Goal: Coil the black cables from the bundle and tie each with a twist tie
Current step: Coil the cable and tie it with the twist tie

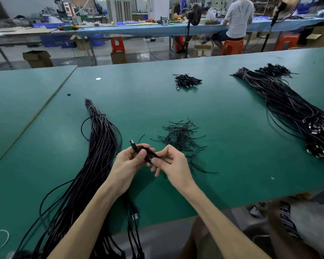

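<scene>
left hand [130, 159] grips small coiled black cable [146, 152], plug end up, above green table [223, 113] | right hand [169, 161] pinches coil's other end | long bundle of black cables [99, 146] just left | loose pile of black twist ties [180, 136] beyond hands | heap of tied coils [187, 81] farther back

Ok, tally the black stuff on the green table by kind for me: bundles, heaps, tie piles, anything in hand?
Long cable bundles: 2
Small cable heaps: 2
Twist tie pile: 1
Cable held by left hand and right hand: 1
Total: 6
</scene>
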